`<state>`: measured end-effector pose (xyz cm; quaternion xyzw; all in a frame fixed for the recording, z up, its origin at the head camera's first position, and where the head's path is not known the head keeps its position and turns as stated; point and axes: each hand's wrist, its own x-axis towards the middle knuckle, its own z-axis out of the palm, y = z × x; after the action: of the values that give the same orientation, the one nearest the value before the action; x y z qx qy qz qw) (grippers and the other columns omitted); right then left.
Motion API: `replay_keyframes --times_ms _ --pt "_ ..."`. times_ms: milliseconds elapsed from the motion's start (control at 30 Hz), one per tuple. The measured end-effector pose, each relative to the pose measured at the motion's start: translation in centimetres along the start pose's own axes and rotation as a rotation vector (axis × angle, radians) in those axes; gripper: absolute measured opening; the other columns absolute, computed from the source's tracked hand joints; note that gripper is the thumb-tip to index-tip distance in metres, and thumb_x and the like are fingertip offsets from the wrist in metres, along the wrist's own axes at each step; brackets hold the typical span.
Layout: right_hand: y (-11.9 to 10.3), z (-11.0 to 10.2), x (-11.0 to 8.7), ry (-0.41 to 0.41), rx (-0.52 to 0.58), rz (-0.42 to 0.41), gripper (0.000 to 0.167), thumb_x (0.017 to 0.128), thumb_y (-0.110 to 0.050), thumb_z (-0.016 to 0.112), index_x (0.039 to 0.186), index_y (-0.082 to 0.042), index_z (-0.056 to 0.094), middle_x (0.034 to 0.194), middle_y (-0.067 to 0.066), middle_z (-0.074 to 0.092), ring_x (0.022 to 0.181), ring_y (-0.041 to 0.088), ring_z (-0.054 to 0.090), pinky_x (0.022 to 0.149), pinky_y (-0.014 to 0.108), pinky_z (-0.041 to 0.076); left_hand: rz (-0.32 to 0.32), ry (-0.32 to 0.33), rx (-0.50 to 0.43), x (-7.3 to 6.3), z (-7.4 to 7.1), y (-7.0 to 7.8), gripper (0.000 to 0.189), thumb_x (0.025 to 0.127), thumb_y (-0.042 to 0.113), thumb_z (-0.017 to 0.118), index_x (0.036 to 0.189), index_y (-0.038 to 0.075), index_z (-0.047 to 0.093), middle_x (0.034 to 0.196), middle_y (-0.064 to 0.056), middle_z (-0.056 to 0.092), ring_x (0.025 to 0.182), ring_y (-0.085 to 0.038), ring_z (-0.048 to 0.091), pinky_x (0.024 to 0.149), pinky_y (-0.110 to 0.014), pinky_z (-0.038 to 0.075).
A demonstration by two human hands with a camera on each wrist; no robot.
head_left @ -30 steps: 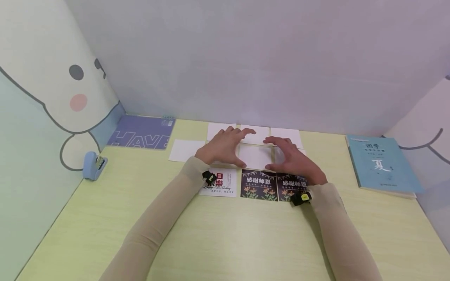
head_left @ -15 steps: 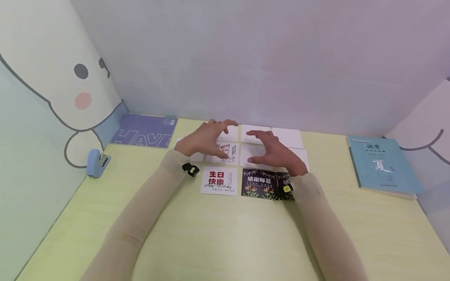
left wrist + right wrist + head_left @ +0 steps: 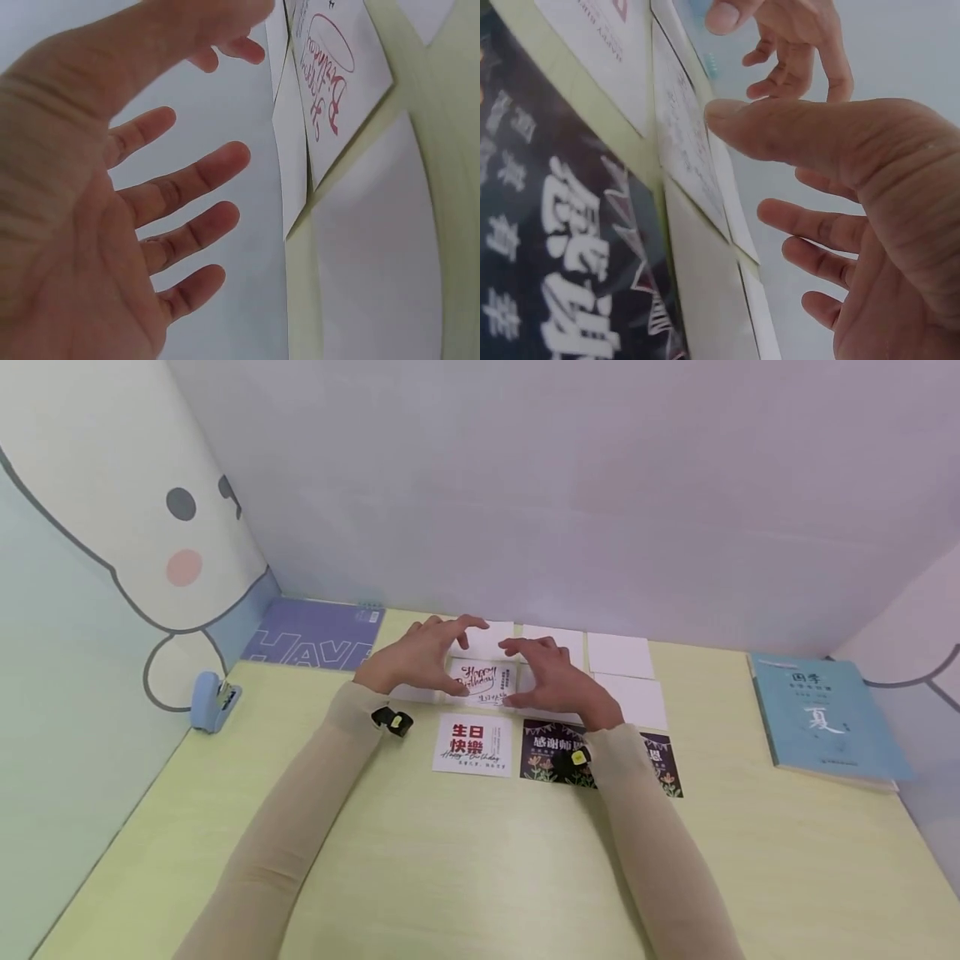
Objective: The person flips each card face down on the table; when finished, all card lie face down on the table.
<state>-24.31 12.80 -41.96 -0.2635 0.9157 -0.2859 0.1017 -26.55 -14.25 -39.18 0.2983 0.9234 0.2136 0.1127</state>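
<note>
My left hand (image 3: pixel 420 658) and right hand (image 3: pixel 555 681) hover on either side of a white card (image 3: pixel 482 678) with handwritten-style red "Happy Birthday" lettering, in the middle row of cards. Both have thumb and fingers spread apart in a loose curve, with nothing held. In the left wrist view, bare air shows between the left fingers and the lettered card (image 3: pixel 330 75). A blank white card (image 3: pixel 375 247) lies left of it. The right hand covers much of another blank card. In front lie a white card with red characters (image 3: pixel 471 745) and two black flowered cards (image 3: pixel 542 766), partly under the right wrist.
Blank white cards (image 3: pixel 619 656) form the back row by the wall, and another blank card (image 3: pixel 637 700) lies at the middle row's right. A purple notebook (image 3: pixel 315 633) and a blue stapler (image 3: pixel 212 703) are at left. A teal book (image 3: pixel 832 718) lies at right.
Both hands have moved left, from around a blank middle-row card to around the birthday-lettered card, which the left hand had covered. The cards keep their places.
</note>
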Motion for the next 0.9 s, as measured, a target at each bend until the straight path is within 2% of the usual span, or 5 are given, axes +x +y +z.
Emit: replay_keyframes --times_ms 200,300,467,667,900 --pt "0.5 0.7 -0.1 -0.02 -0.023 0.019 0.097 0.08 -0.029 0.091 0.162 -0.017 0.042 0.157 0.007 0.056 0.145 0.035 0.037 0.119 0.057 0.026 -0.052 -0.081 0.065 0.1 0.2 0.2 0.112 0.075 0.029 0.097 0.165 0.033 0.03 0.14 -0.007 0.064 0.127 -0.031 0.049 0.107 -0.053 0.03" --pt "0.6 0.9 -0.3 -0.023 -0.031 0.022 0.099 0.078 -0.03 0.093 0.162 -0.016 0.043 0.154 0.008 0.057 0.142 0.036 0.038 0.117 0.056 0.028 -0.065 -0.102 0.092 0.1 0.5 0.2 0.112 0.075 0.029 0.096 0.165 0.032 0.03 0.138 -0.005 0.064 0.125 -0.03 0.049 0.103 -0.053 0.03" --pt "0.7 1.0 -0.4 -0.019 -0.023 0.03 0.098 0.078 -0.029 0.093 0.162 -0.016 0.043 0.15 0.007 0.057 0.138 0.034 0.039 0.115 0.053 0.028 -0.073 -0.11 0.099 0.1 0.7 0.1 0.11 0.076 0.029 0.096 0.165 0.029 0.031 0.135 -0.003 0.062 0.122 -0.03 0.049 0.103 -0.052 0.029" --pt "0.9 1.1 -0.2 -0.02 -0.002 0.013 0.098 0.078 -0.028 0.093 0.162 -0.016 0.043 0.15 0.008 0.057 0.137 0.034 0.038 0.115 0.054 0.028 -0.077 -0.12 0.062 0.0 0.8 -0.3 0.105 0.078 0.027 0.095 0.163 0.029 0.034 0.139 -0.004 0.06 0.122 -0.03 0.047 0.101 -0.051 0.029" --pt "1.0 1.0 -0.3 -0.025 -0.065 0.014 0.1 0.079 -0.035 0.092 0.163 -0.019 0.04 0.162 0.008 0.049 0.141 0.035 0.037 0.116 0.058 0.028 -0.053 -0.109 0.059 0.1 0.9 -0.3 0.101 0.078 0.026 0.095 0.159 0.032 0.035 0.141 -0.008 0.058 0.123 -0.031 0.046 0.103 -0.052 0.029"
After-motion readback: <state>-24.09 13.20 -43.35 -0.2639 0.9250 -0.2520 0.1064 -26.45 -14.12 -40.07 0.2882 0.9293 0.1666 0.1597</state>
